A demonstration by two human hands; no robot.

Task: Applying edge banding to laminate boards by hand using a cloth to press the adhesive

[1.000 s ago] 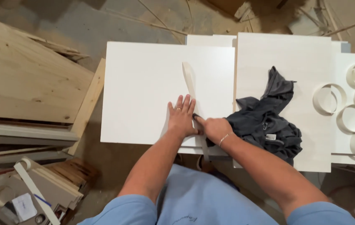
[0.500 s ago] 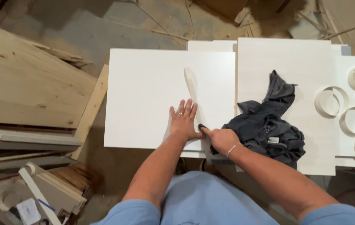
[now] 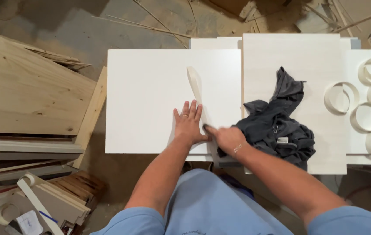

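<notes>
On white panel (image 3: 150, 95), near its front edge: left hand (image 3: 188, 124) flat, fingers spread, grip released, pinning thin edging strip (image 3: 196, 87) lying across panel. Right hand (image 3: 225, 138), beside it, fingertips pressing strip's near end; grip loosely curled. Dark rag (image 3: 277, 126) right of hands.

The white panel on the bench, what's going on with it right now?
A person leans over a white panel with both hands. The left hand lies flat on it, fingers spread, beside a pale strip of edge banding that runs up across the board. The right hand presses on the strip's near end by the panel's front edge. A dark grey cloth lies bunched on the neighbouring panel, with rolls of banding further right.
</notes>
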